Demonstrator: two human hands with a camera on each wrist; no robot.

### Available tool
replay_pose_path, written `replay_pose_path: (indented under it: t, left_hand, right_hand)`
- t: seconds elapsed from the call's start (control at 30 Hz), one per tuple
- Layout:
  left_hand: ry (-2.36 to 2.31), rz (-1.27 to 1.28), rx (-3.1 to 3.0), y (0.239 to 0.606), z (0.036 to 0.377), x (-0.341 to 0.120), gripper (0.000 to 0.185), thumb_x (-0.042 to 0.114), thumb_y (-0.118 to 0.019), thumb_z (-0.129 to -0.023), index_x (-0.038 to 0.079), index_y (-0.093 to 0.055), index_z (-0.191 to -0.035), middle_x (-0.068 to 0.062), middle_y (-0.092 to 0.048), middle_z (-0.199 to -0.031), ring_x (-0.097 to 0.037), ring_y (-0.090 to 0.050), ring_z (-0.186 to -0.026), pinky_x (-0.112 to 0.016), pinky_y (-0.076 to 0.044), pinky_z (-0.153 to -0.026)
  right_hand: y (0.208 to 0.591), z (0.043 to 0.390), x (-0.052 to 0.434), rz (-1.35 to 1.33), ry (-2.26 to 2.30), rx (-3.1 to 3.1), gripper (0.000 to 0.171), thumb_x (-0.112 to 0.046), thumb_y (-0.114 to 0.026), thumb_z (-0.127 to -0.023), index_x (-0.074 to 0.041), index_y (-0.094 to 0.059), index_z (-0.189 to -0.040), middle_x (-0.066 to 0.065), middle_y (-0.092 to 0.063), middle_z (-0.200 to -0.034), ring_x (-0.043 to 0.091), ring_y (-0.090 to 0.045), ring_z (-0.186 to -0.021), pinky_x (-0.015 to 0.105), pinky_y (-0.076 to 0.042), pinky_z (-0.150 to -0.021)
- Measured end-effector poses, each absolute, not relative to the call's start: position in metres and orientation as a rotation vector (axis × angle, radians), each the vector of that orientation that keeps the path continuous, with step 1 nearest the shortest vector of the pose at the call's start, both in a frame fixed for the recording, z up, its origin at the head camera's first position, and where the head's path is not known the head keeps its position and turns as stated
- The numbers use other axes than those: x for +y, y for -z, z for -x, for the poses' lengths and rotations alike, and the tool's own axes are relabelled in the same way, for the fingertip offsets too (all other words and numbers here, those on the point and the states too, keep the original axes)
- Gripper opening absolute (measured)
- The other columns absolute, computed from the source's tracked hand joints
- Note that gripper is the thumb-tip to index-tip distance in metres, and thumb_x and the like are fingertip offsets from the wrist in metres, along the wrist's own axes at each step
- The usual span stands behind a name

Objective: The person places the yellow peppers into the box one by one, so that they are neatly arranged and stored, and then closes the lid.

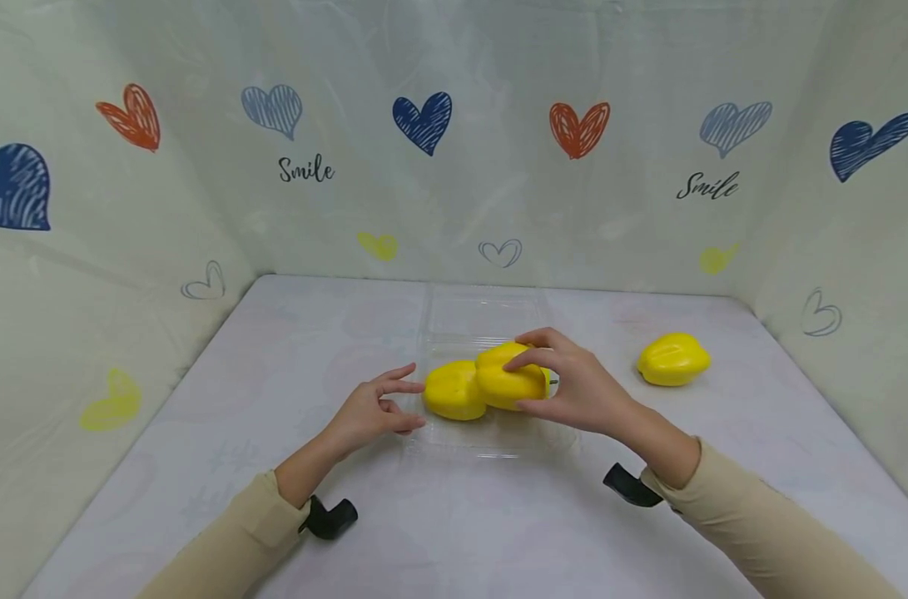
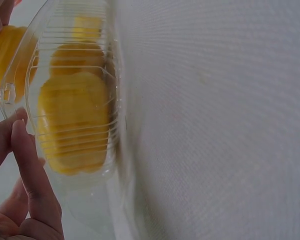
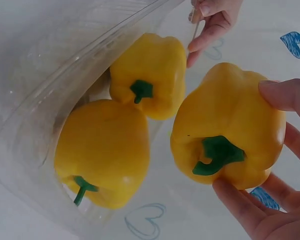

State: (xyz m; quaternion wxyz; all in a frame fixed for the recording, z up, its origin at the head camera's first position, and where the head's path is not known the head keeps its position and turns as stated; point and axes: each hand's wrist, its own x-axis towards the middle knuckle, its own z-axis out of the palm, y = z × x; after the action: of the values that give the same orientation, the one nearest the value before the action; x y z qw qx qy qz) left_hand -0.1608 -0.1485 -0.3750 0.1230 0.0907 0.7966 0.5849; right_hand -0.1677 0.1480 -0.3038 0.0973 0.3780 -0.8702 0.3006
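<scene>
From the head camera, a person in beige sleeves works at a white tabletop (image 1: pixel 199 416) walled by a cloth backdrop (image 1: pixel 454 166) printed with hearts. A clear plastic clamshell container (image 1: pixel 476 320) lies open at the centre. The right hand (image 1: pixel 573 387) grips a yellow bell pepper (image 1: pixel 509 381) from above, fingers curled over it, holding it over the container. A second yellow bell pepper (image 1: pixel 454 391) lies just left of it, touching it. The left hand (image 1: pixel 371 412) sits at the container's left edge, fingers loosely extended toward that second pepper. A lone yellow pepper (image 1: pixel 673 359) rests on the tabletop, well apart to the right.

The left wrist camera shows fingers (image 2: pixel 32 170) lying against the container's clear ribbed wall (image 2: pixel 75 130), with yellow peppers blurred behind the plastic.

The right wrist camera shows the held pepper (image 3: pixel 227 137), green stem facing the lens, pinched between thumb and fingers (image 3: pixel 285 95). Beside it, two more peppers sit in the container (image 3: pixel 35 125): one nearer (image 3: pixel 102 150), one farther (image 3: pixel 150 75). The left hand (image 3: pixel 212 22) is beyond them.
</scene>
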Motion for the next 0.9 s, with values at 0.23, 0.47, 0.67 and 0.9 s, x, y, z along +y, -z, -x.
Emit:
replay_pose_path:
  t: [0.23,0.47,0.67,0.9]
  left_hand:
    - [-1.713,-0.251,2.315,0.374,0.16,-0.149,0.053,0.008,-0.077,-0.077,-0.002,-0.057,-0.125,-0.004,-0.027,-0.151,-0.024,-0.065,-0.067,-0.03,-0.053,-0.073]
    - [-1.718,-0.271,2.306,0.374,0.16,-0.149,0.053,0.009,-0.077,-0.076,-0.002,-0.058,-0.124,-0.005,-0.028,-0.15,-0.024,-0.065,-0.067,-0.031,-0.054,-0.072]
    - [-1.718,-0.284,2.303,0.375,0.161,-0.15,0.053,0.01,-0.077,-0.076,-0.003,-0.058,-0.124,-0.006,-0.028,-0.15,-0.024,-0.065,-0.067,-0.031,-0.054,-0.073]
    - [-1.711,-0.289,2.315,0.376,0.16,-0.15,0.054,0.012,-0.077,-0.076,-0.003,-0.057,-0.124,-0.005,-0.028,-0.15,-0.024,-0.065,-0.068,-0.031,-0.053,-0.074]
  right_hand:
    - [0.304,0.165,0.134,-1.139,-0.961,-2.564,0.032,-0.012,-0.082,-0.071,-0.014,-0.069,-0.1,0.008,-0.051,-0.123,0.027,-0.051,-0.112,0.042,-0.046,-0.091]
    - [0.308,0.161,0.123,-1.155,-0.987,-2.543,0.031,-0.014,-0.081,-0.071,-0.016,-0.069,-0.099,0.007,-0.053,-0.121,0.026,-0.051,-0.112,0.043,-0.046,-0.091]
    - [0.311,0.155,0.114,-1.191,-0.979,-2.561,0.032,-0.013,-0.081,-0.07,-0.016,-0.069,-0.1,0.008,-0.052,-0.123,0.027,-0.051,-0.111,0.042,-0.046,-0.09]
    - [0.32,0.154,0.107,-1.244,-0.942,-2.592,0.033,-0.015,-0.081,-0.071,-0.016,-0.069,-0.101,0.008,-0.052,-0.122,0.026,-0.05,-0.112,0.04,-0.046,-0.091]
